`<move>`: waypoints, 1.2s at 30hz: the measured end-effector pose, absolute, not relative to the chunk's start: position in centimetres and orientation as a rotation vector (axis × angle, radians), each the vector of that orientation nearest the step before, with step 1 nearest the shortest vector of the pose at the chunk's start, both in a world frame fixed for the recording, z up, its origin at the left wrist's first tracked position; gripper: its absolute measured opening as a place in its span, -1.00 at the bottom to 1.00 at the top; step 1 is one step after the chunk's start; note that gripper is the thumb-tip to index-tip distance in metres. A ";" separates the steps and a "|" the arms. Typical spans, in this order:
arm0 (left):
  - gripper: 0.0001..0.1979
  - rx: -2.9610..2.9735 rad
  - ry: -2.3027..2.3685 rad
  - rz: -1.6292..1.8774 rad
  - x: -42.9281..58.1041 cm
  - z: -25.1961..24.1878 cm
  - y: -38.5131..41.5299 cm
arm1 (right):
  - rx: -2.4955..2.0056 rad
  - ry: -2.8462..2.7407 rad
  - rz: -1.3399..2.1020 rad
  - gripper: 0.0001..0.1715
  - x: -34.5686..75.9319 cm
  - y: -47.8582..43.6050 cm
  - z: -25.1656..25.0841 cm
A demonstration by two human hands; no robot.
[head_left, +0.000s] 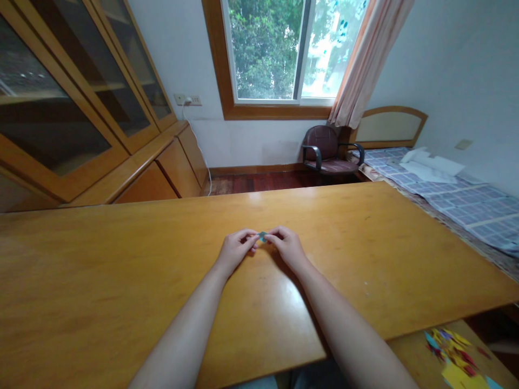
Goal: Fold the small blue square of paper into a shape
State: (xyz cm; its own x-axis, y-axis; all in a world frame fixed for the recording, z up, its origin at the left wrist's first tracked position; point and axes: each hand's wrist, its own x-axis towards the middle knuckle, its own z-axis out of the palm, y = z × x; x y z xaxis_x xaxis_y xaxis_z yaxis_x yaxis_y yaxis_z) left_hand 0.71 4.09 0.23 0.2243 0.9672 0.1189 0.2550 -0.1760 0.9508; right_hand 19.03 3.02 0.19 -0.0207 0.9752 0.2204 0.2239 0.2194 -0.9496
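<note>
Just above the wooden table [133,259], a small teal piece [263,236], perhaps paper, is pinched between both hands. My left hand [238,248] grips its left end with thumb and forefinger, the other fingers curled below. From the right, my right hand [287,246] pinches the other end between thumb and fingers. Only a little of the piece shows between the fingertips, so its full shape is hidden.
Scraps in several colours [452,348] lie on a lower surface at the bottom right. Beyond the table stand an armchair [326,148] and a bed [466,189]. A glass-fronted cabinet [93,108] lines the left wall, with a white cable [199,143] nearby.
</note>
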 end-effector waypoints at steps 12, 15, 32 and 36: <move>-0.69 1.461 1.116 1.080 0.7 0.5 3.8 | -1.123 -1.497 0.884 -0.82 19.3 2.9 0.3; -0.70 1.491 1.135 1.096 0.7 0.5 3.9 | -1.108 -1.389 1.047 -0.77 19.1 2.7 0.2; -0.75 1.627 1.072 1.117 0.6 1.1 3.7 | -1.060 -1.272 1.158 -0.73 18.9 2.5 0.5; -0.68 1.582 1.049 1.088 0.7 0.9 3.7 | -1.047 -1.300 1.144 -0.72 19.0 2.7 0.1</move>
State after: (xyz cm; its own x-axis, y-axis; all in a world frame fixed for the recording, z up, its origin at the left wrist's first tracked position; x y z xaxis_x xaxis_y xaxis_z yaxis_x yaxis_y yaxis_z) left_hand 0.65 3.75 0.92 0.2468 0.9529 0.1762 0.1415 -0.2153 0.9662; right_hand 18.99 2.68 0.10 -0.0524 0.9862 0.1568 -0.0306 0.1554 -0.9874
